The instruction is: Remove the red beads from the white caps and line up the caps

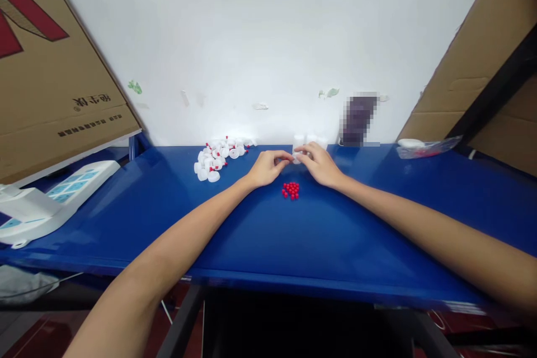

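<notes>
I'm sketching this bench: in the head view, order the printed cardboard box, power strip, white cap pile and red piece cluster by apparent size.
Printed cardboard box
Power strip
White cap pile
Red piece cluster

Box and strip run out of frame.

Small pieces (291,190) are red, caps (225,152) white dotted with red, tabletop (268,235) blue, wall (268,39) white.

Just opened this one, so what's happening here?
A person has both bare hands over a blue table, left hand and right hand close together, with a small white piece at their fingertips; exactly how each hand grips it is too small to tell. A cluster of red bits lies just in front of the hands. Off to the left is a heap of white caps, with bits of red showing among them.
</notes>
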`<state>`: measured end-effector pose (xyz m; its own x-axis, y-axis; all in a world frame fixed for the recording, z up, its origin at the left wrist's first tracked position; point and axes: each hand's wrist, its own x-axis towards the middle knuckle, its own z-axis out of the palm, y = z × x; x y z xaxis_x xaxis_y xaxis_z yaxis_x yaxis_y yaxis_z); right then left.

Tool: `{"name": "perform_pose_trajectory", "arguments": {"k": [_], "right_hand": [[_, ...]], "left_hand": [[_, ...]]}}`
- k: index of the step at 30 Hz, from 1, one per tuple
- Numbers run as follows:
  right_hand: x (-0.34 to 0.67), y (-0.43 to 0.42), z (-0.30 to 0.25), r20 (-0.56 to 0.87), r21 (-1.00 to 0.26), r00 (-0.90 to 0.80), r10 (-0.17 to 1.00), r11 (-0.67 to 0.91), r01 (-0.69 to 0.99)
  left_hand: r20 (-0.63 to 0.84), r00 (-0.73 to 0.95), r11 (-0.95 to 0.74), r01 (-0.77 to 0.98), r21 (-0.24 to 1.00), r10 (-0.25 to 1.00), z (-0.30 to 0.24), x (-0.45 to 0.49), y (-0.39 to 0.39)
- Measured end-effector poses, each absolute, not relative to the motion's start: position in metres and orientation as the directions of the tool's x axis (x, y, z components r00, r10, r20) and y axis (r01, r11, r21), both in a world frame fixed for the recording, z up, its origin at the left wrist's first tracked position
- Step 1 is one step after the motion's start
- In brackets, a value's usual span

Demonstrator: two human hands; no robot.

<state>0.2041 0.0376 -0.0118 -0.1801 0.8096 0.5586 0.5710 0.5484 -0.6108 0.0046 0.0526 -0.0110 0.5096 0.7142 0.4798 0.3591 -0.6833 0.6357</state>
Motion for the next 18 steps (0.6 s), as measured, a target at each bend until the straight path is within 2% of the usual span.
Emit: {"name": "perform_pose_trajectory", "arguments": {"k": [2,6,11,13,15,18], "right_hand": [[0.203,0.041,-0.013,0.564,-0.574,-0.246,0.788,0.588,0.570],[0.203,0.042,-0.013,0.484,-0.573,-0.283,0.828,0.544,0.613],[0.204,0.034,-0.011,0.414,-0.676,-0.232,0.880,0.468,0.570],[0.204,0.032,-0.011,0.404,-0.710,-0.217,0.889,0.454,0.538],[0.204,0.031,-0.012,0.417,-0.718,-0.210,0.885,0.462,0.520],[0.203,0.032,-0.013,0.434,-0.720,-0.217,0.874,0.481,0.500]], "left_hand": [[0.497,0.507,-0.691,0.327,0.645,0.704,-0.012,0.006,0.051],[0.532,0.496,-0.716,0.334,0.613,0.687,-0.011,0.007,0.048],[0.541,0.499,-0.734,0.399,0.550,0.677,-0.010,0.006,0.047],[0.526,0.538,-0.752,0.480,0.451,0.659,-0.009,0.005,0.046],[0.493,0.596,-0.767,0.567,0.301,0.634,-0.007,0.005,0.044],[0.449,0.661,-0.773,0.624,0.118,0.602,-0.004,0.005,0.040]]}}
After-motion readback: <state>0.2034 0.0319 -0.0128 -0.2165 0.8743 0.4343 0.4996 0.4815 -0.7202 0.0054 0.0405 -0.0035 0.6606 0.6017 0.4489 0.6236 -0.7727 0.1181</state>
